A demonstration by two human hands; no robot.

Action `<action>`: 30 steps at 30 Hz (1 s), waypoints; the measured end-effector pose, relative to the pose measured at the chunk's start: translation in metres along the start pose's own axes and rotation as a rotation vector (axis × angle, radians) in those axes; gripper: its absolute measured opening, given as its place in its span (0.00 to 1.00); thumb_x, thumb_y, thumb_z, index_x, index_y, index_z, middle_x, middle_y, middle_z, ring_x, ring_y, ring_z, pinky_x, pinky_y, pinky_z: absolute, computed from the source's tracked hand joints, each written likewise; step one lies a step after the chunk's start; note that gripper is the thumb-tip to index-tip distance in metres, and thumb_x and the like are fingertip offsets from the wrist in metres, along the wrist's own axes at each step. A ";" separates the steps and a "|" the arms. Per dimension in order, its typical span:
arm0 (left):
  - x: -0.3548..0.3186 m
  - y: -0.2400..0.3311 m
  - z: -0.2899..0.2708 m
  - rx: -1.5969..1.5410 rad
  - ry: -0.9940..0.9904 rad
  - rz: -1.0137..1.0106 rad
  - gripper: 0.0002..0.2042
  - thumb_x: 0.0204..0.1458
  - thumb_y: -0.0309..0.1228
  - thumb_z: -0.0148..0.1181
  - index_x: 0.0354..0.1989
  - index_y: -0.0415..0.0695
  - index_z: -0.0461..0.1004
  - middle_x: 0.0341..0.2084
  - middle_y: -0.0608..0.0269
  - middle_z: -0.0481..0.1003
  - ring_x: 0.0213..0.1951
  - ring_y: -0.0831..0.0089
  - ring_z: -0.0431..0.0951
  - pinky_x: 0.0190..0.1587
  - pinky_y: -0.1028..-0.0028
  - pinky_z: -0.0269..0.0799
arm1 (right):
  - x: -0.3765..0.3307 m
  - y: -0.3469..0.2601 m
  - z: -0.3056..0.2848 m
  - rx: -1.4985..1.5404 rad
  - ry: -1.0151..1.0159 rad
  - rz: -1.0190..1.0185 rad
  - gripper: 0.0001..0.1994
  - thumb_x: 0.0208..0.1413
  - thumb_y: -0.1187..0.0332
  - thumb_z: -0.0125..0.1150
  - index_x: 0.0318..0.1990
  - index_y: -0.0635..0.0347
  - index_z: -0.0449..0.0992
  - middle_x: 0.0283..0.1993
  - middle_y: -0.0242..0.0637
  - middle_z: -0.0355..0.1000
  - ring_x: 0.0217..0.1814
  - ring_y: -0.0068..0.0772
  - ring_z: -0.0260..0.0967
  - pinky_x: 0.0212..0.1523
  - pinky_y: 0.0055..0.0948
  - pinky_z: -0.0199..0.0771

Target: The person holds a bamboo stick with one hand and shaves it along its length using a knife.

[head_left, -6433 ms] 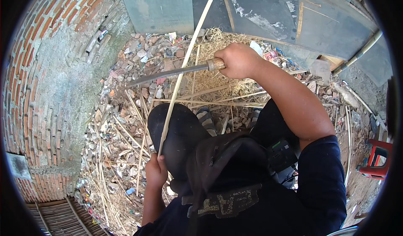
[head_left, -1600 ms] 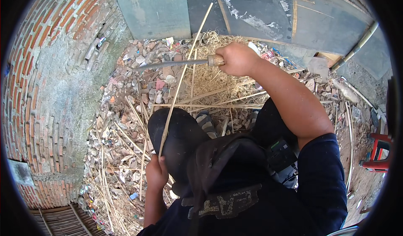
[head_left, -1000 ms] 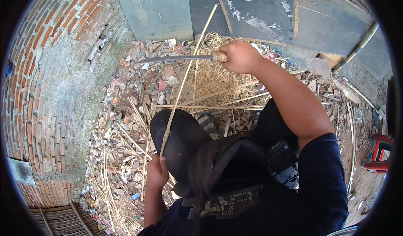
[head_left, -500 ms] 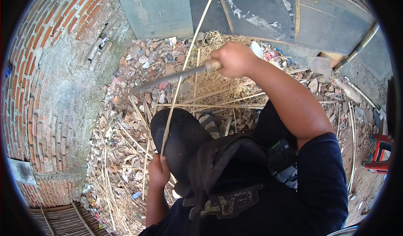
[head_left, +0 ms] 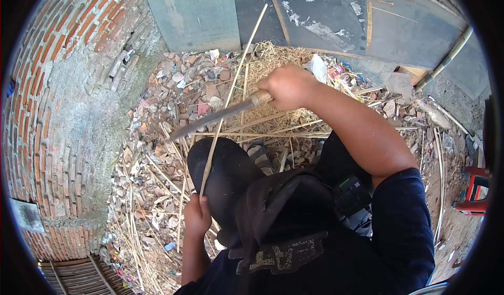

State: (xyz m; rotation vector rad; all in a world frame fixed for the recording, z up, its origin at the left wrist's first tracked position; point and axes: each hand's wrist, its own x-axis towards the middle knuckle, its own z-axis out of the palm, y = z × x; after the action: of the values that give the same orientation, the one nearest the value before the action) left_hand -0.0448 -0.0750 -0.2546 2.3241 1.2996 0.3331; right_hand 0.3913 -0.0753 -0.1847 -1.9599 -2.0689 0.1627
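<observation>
Pale, woody-looking, the thin strip (head_left: 235,85) slants over the left knee (head_left: 227,161), its lower end gripped by the left hand (head_left: 197,215). From here I see the right hand (head_left: 289,87) clenched round the knife (head_left: 210,120), blade blurred across the strip; contact I can't tell. Too steep an edge could gouge it; a slip kneeward could cut.
</observation>
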 end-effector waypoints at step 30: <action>-0.004 -0.006 0.008 -0.020 0.080 0.026 0.21 0.69 0.43 0.44 0.28 0.38 0.63 0.14 0.48 0.65 0.18 0.53 0.69 0.23 0.60 0.60 | 0.002 0.009 -0.001 -0.044 0.056 -0.028 0.07 0.45 0.67 0.65 0.33 0.53 0.79 0.29 0.42 0.78 0.35 0.48 0.79 0.39 0.48 0.79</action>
State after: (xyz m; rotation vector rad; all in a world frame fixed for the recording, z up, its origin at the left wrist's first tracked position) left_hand -0.0480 -0.0777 -0.2650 2.3341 1.2979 0.4498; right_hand 0.3996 -0.0727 -0.1862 -1.9366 -2.0808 0.0563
